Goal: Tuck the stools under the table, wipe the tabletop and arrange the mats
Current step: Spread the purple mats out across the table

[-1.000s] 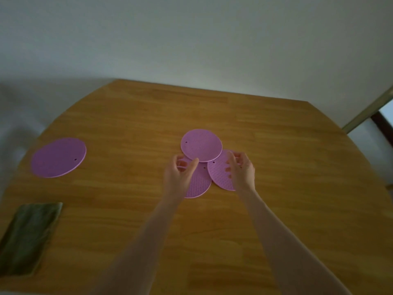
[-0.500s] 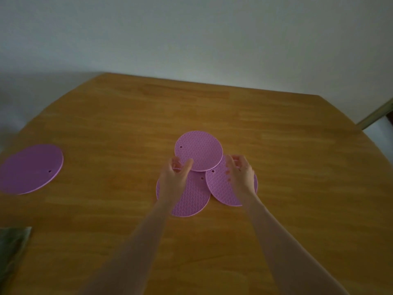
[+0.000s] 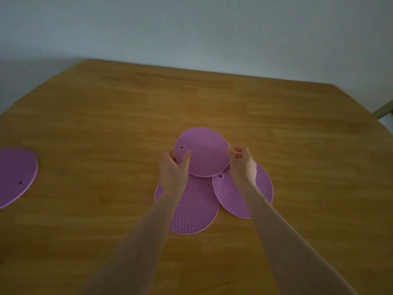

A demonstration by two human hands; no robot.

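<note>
- A wooden desk [image 3: 106,116] stands against a pale wall [image 3: 191,28]
- Three purple mats overlap at centre; the top mat [image 3: 204,150] lies at 12 o'clock over the lower left mat [image 3: 191,207] and lower right mat [image 3: 231,196]
- Left hand [image 3: 173,167] pinches the top mat's 9 o'clock edge
- Right hand [image 3: 241,165], fingers curled, touches its 3 o'clock edge; grip unclear
- A fourth mat [image 3: 14,173] lies well apart at the desk's 9 o'clock

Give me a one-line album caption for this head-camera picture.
Left hand and right hand at the top purple mat of three overlapping on a wooden table.

Three round purple textured silicone mats [image 3: 202,152] overlap mid wooden tabletop [image 3: 106,116]; a fourth purple mat [image 3: 14,175] lies flat far left.
</note>
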